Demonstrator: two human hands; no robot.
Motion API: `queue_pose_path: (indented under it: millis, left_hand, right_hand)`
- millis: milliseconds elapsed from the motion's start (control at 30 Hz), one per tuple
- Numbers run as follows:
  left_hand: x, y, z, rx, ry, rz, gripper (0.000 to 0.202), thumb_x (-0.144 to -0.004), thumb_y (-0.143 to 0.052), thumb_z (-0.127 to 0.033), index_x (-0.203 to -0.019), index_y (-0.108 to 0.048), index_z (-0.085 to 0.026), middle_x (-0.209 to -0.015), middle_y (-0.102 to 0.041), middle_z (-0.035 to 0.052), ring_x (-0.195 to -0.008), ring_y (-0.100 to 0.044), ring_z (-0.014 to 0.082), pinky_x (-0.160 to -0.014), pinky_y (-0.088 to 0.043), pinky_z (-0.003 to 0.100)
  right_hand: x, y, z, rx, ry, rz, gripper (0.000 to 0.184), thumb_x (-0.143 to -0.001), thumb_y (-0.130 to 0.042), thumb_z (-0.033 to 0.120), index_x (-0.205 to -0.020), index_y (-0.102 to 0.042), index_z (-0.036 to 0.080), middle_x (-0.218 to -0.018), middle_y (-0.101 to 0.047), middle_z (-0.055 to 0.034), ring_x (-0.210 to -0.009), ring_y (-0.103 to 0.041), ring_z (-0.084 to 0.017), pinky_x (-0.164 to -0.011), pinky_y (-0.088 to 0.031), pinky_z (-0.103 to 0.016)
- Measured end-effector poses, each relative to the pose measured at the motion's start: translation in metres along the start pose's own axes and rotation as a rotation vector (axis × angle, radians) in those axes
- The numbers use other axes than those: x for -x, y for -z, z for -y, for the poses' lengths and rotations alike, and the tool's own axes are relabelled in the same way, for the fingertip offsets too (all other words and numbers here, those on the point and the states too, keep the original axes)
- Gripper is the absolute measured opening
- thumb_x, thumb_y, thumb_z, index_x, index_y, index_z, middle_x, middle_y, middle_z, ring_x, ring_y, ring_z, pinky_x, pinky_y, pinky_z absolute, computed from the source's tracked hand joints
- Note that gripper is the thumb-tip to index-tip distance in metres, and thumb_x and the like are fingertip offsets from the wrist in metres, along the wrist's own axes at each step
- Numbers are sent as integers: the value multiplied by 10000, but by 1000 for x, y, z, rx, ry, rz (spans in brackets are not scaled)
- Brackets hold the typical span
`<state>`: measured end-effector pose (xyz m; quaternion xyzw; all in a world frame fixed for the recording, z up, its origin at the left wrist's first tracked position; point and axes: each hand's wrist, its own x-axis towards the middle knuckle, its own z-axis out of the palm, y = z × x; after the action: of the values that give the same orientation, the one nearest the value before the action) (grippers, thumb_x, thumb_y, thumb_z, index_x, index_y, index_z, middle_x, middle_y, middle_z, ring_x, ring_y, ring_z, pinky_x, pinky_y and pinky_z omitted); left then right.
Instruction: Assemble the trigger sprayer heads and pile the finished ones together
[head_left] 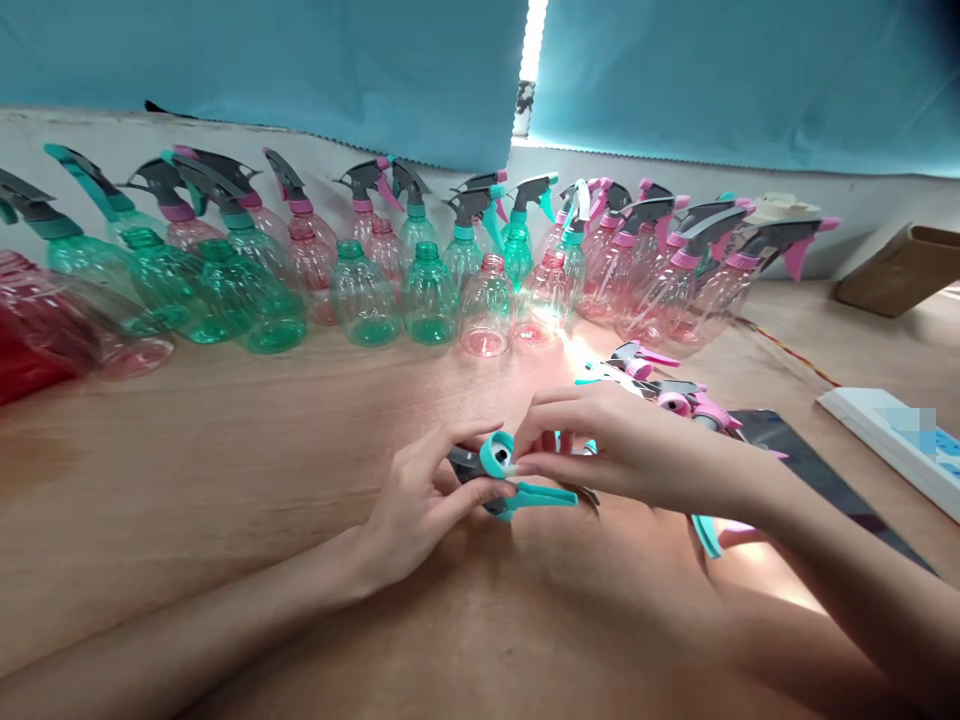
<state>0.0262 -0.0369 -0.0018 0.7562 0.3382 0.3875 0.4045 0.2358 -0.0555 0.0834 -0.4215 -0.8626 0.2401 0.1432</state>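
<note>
My left hand grips a grey and teal trigger spray head between thumb and fingers, low over the table. Its teal collar faces up towards me, with a white inside and a dark hole at the centre. My right hand reaches in from the right, fingertips pinched together at the collar's right edge. Something small and whitish shows at those fingertips, too little of it to name. Behind and beneath my right hand lie several loose spray heads, pink, teal and grey.
Pink and green clear bottles line the wall, some with spray heads, others open-necked, such as a green bottle. A red container stands far left. To the right are a dark flat sheet, a white device and a brown box.
</note>
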Motion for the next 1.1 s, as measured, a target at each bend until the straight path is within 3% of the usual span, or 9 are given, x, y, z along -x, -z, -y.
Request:
queue_pose_path:
  millis: [200, 433, 667, 867, 1100]
  left_hand:
    - [0, 0, 1, 64, -75, 27, 297, -831, -648, -304, -1121, -595, -260, -887, -608, 7, -734, -621, 125, -608, -563, 198]
    - [0, 0, 3, -11, -163, 13, 334, -837, -641, -330, -1159, -603, -251, -820, -579, 18, -722, -564, 129, -560, -530, 186]
    - [1, 0, 5, -34, -231, 8, 296, -868, -601, -273, -1160, -592, -226, -843, -559, 18, -658, -581, 100, -509, -517, 162]
    - [1, 1, 0, -159, -328, -21, 268, -885, -572, -306, -1134, -598, -210, -842, -562, 14, -607, -562, 82, -488, -490, 150]
    - [0, 0, -4, -267, -389, -86, 274, -904, -528, -362, -1094, -587, -174, -841, -578, 21, -645, -588, 94, -524, -492, 164]
  right_hand:
    - [-4, 0, -11, -298, -80, 139, 237, -911, -487, 382, -864, -631, 200, -648, -596, 39, -506, -499, -73, -453, -350, -198]
    - [-7, -8, -13, -311, -60, 50, 133, -863, -571, 304, -802, -552, 188, -659, -565, 48, -560, -497, -62, -516, -373, -194]
    - [-15, -30, -16, -853, -175, 1, 294, -741, -646, 159, -756, -359, 224, -616, -412, 105, -531, -433, -54, -486, -354, -197]
    - [-13, -28, -4, -703, -226, -65, 330, -694, -635, 117, -733, -327, 228, -618, -383, 105, -539, -369, -55, -469, -311, -202]
    - [-11, -28, 3, -478, -152, -153, 281, -704, -590, 131, -744, -331, 232, -673, -406, 79, -570, -389, -71, -481, -333, -226]
